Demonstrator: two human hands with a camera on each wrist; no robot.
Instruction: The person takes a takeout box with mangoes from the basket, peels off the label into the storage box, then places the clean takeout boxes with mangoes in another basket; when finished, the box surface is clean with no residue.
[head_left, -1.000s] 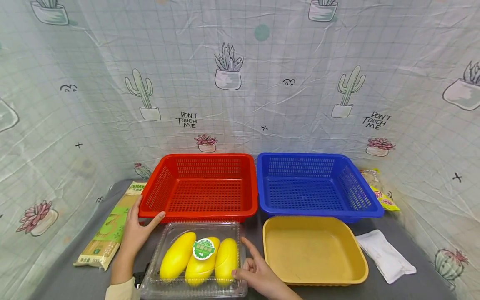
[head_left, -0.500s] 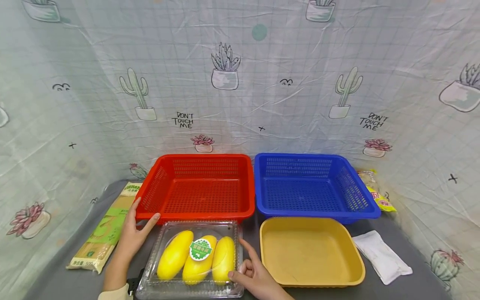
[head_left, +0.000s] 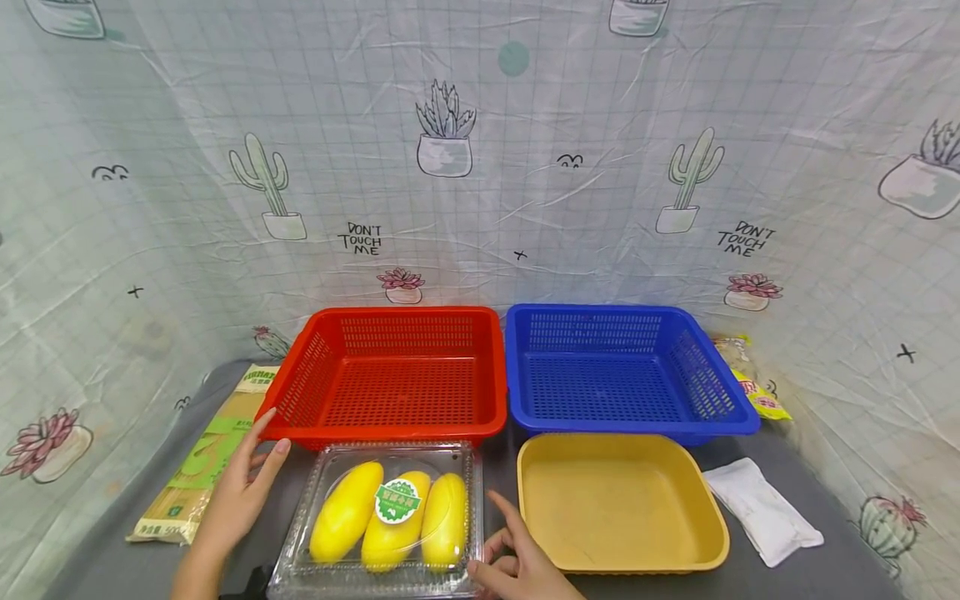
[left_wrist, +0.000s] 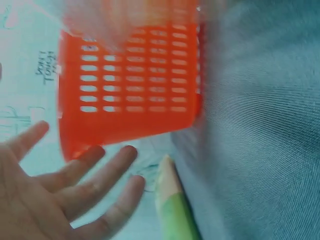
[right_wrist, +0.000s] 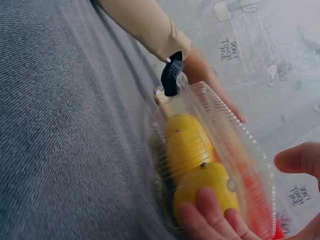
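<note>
A clear plastic clamshell box (head_left: pixel 395 450) holding three yellow mangoes (head_left: pixel 347 512) lies at the front; its lid is down, with a green and white sticker (head_left: pixel 398 501). To its left is my left hand (head_left: pixel 234 490), fingers spread and holding nothing, near the front left corner of the red basket (head_left: pixel 420 432). In the left wrist view the same hand (left_wrist: pixel 65 190) has its fingertips by the basket's corner. My right hand (head_left: pixel 521 554) is at the box's right side, index finger extended; the right wrist view shows its fingers (right_wrist: pixel 210 212) beside the box, thumb apart.
A blue basket (head_left: pixel 637 429) stands beside the red one. In front of it is a yellow tray (head_left: pixel 622 500), with a white packet (head_left: pixel 763 510) to its right. A noodle pack (head_left: pixel 206 458) lies at the left; a yellow bag (head_left: pixel 761 396) sits behind the blue basket's right side.
My left hand has drawn back from the red basket's corner, down and to the left. The right hand has shifted slightly away from the box's edge. The whole view has drifted slightly.
</note>
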